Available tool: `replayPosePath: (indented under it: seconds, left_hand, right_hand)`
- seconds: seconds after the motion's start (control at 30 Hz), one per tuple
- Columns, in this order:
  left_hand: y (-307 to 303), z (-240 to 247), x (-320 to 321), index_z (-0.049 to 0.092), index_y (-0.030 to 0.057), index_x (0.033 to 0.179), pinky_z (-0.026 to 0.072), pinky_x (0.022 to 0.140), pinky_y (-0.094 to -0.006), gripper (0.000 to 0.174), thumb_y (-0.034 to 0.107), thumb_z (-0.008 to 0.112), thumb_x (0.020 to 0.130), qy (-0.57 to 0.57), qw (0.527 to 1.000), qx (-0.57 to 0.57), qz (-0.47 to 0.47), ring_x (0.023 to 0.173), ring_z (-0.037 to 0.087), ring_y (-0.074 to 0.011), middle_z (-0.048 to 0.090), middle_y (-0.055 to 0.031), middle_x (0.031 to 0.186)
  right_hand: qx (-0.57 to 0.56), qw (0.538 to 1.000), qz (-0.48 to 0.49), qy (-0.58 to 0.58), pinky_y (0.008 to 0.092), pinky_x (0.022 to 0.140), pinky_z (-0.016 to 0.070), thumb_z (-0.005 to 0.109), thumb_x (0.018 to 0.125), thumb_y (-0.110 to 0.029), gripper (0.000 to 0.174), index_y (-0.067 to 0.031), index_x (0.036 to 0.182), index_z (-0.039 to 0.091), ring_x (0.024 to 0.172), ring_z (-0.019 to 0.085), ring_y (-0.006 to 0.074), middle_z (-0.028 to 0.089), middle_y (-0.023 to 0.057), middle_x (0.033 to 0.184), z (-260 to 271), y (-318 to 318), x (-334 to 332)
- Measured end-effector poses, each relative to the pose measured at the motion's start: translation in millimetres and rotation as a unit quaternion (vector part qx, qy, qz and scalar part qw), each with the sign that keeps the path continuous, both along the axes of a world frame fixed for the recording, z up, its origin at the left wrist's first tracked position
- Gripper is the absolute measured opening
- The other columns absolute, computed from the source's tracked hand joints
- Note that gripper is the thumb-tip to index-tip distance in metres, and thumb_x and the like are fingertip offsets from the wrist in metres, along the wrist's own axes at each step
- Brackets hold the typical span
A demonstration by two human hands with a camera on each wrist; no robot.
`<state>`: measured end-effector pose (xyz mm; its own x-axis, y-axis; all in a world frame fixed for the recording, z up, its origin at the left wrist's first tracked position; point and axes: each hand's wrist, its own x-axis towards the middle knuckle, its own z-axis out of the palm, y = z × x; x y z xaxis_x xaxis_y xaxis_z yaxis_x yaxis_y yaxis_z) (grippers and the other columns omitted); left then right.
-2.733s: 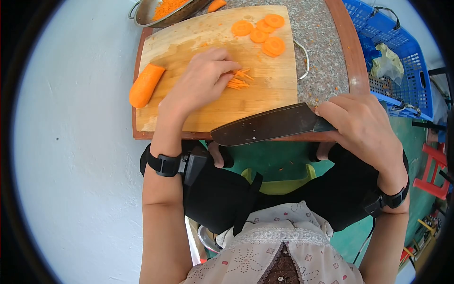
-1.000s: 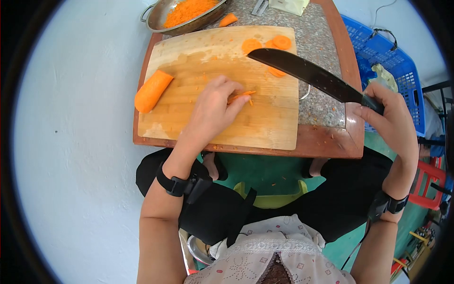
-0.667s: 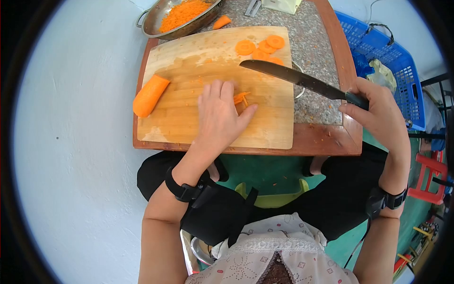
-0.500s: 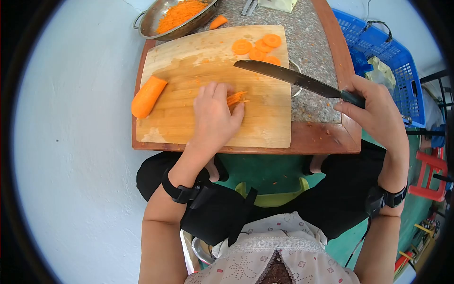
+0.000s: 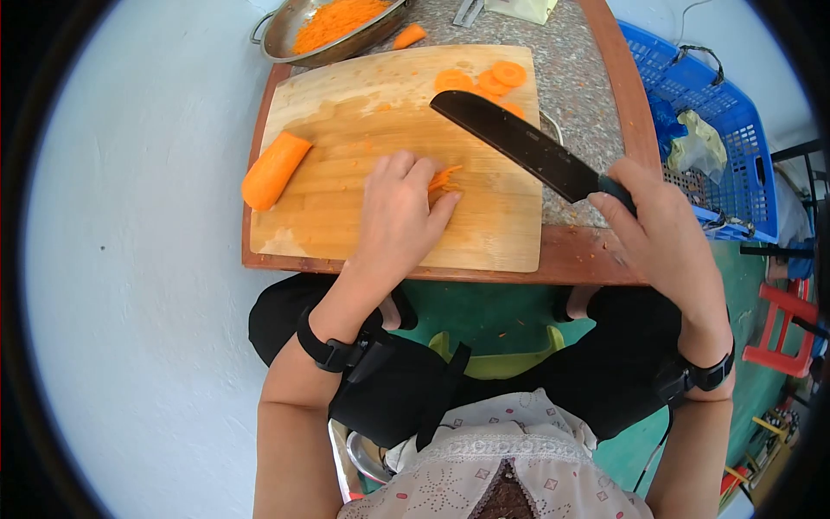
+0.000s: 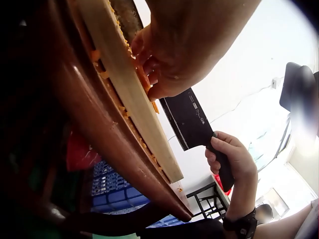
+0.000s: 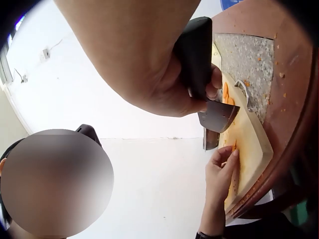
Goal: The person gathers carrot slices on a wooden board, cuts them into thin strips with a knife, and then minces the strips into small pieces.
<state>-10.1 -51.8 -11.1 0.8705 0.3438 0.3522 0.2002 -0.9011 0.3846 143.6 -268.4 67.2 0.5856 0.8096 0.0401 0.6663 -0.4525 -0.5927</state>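
Note:
My right hand [image 5: 666, 225] grips the black handle of a dark, broad-bladed kitchen knife [image 5: 514, 143], held up over the right part of the wooden cutting board [image 5: 346, 233]. Its blade slants toward the far left and overlaps some carrot slices [image 5: 508, 73] in the head view. On the board my left hand [image 5: 398, 208] has its thumb and fingers bent around a small bundle of thin carrot strips [image 5: 446, 179], whose ends stick out to the right. The left wrist view shows the fingertips [image 6: 154, 93] close on the strips. A thick carrot piece [image 5: 275, 171] lies at the board's left edge.
A metal pan [image 5: 333, 52] of shredded carrot stands beyond the board, beside a carrot end [image 5: 410, 35]. A metal peeler-like tool [image 5: 468, 12] lies at the back. Right of the wood-edged stone table [image 5: 596, 112] is a blue plastic basket [image 5: 752, 112]. A white wall [image 5: 138, 216] borders the left.
The knife has risen from low along the board's near edge to above its right side, and lately its blade has turned flatter to view. The left hand has shuffled and regathered the strips.

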Motion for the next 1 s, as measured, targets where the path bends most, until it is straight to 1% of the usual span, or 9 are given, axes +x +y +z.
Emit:
replayPosePath:
  seconds: [0.13, 0.23, 0.27, 0.33, 0.43, 0.53, 0.63, 0.73, 1.0]
  left_hand:
    - [0, -5, 3, 0.066, -0.0008, 0.090, 0.0451, 0.075, -0.0406, 0.021, 0.011, 0.075, 0.075, -0.012, 1.000, 0.014, 0.006, 0.083, 0.055, -0.0331, 0.058, -0.0146, 0.084]
    - [0, -9, 4, 0.067, -0.0007, 0.088, 0.0452, 0.073, -0.0406, 0.018, 0.011, 0.074, 0.077, -0.030, 0.998, 0.043, 0.017, 0.081, 0.055, -0.0326, 0.058, -0.0142, 0.083]
    - [0, -9, 5, 0.067, -0.0007, 0.088, 0.0453, 0.072, -0.0405, 0.017, 0.011, 0.074, 0.077, -0.036, 0.998, 0.055, 0.021, 0.080, 0.055, -0.0325, 0.058, -0.0140, 0.083]
    - [-2, -9, 5, 0.067, -0.0012, 0.088, 0.0452, 0.071, -0.0404, 0.019, 0.012, 0.075, 0.077, -0.039, 0.997, 0.057, 0.030, 0.079, 0.055, -0.0322, 0.058, -0.0139, 0.082]
    - [-3, -9, 2, 0.067, -0.0022, 0.090, 0.0453, 0.071, -0.0400, 0.023, 0.014, 0.076, 0.076, -0.041, 0.997, 0.058, 0.035, 0.079, 0.055, -0.0320, 0.058, -0.0139, 0.083]
    - [-5, -6, -5, 0.067, -0.0033, 0.094, 0.0456, 0.072, -0.0397, 0.028, 0.015, 0.077, 0.075, -0.036, 0.998, 0.051, 0.031, 0.080, 0.056, -0.0317, 0.059, -0.0139, 0.084]
    - [-5, -3, -10, 0.067, -0.0036, 0.097, 0.0459, 0.073, -0.0394, 0.030, 0.015, 0.077, 0.075, -0.030, 0.998, 0.045, 0.032, 0.082, 0.056, -0.0315, 0.059, -0.0138, 0.085]
    - [-5, -1, -13, 0.067, -0.0034, 0.098, 0.0460, 0.074, -0.0393, 0.031, 0.014, 0.077, 0.075, -0.016, 0.998, 0.041, 0.035, 0.082, 0.056, -0.0313, 0.059, -0.0136, 0.085]
    - [-4, -6, -12, 0.069, -0.0033, 0.096, 0.0472, 0.072, -0.0383, 0.024, 0.007, 0.075, 0.075, -0.026, 0.999, -0.002, 0.035, 0.080, 0.057, -0.0308, 0.060, -0.0134, 0.083]
  right_hand:
    - [-0.003, 0.999, 0.033, -0.038, 0.0503, 0.063, 0.0452, 0.059, 0.088, -0.011, 0.015, 0.0013, 0.088, 0.052, 0.070, 0.059, 0.0440, 0.059, 0.0242, 0.069, -6, 3, -11]
    - [-0.060, 0.998, 0.003, 0.034, 0.0445, 0.066, 0.0433, 0.059, 0.087, -0.009, 0.016, 0.0024, 0.097, 0.054, 0.076, 0.056, 0.0432, 0.057, 0.0248, 0.079, 1, 9, -23]
    - [-0.045, 0.999, 0.016, 0.013, 0.0451, 0.066, 0.0434, 0.058, 0.087, -0.008, 0.016, 0.0024, 0.097, 0.054, 0.075, 0.056, 0.0437, 0.057, 0.0251, 0.079, -1, 9, -25]
    - [-0.016, 0.999, 0.043, -0.029, 0.0462, 0.065, 0.0435, 0.057, 0.086, -0.007, 0.014, 0.0024, 0.097, 0.053, 0.074, 0.056, 0.0447, 0.057, 0.0256, 0.079, -8, 8, -28]
    - [-0.013, 0.998, 0.050, 0.035, 0.0480, 0.066, 0.0437, 0.056, 0.087, -0.004, 0.015, 0.0021, 0.100, 0.051, 0.075, 0.058, 0.0459, 0.058, 0.0263, 0.081, -11, 11, -32]
    - [-0.016, 0.999, 0.051, 0.007, 0.0493, 0.066, 0.0442, 0.055, 0.086, -0.003, 0.018, 0.0013, 0.102, 0.049, 0.077, 0.059, 0.0461, 0.059, 0.0262, 0.081, -13, 12, -38]
    - [0.010, 0.996, 0.071, -0.059, 0.0479, 0.059, 0.0484, 0.055, 0.087, -0.003, 0.011, 0.0009, 0.092, 0.046, 0.067, 0.060, 0.0412, 0.059, 0.0211, 0.074, -16, 13, -38]
    - [-0.022, 0.997, 0.067, -0.039, 0.0475, 0.058, 0.0486, 0.055, 0.086, -0.002, 0.012, 0.0005, 0.092, 0.045, 0.066, 0.060, 0.0410, 0.058, 0.0211, 0.074, -13, 14, -44]
    - [0.010, 0.992, 0.128, 0.010, 0.0482, 0.058, 0.0487, 0.056, 0.083, 0.001, 0.018, 0.0007, 0.094, 0.042, 0.066, 0.059, 0.0418, 0.057, 0.0221, 0.073, -16, 16, -57]
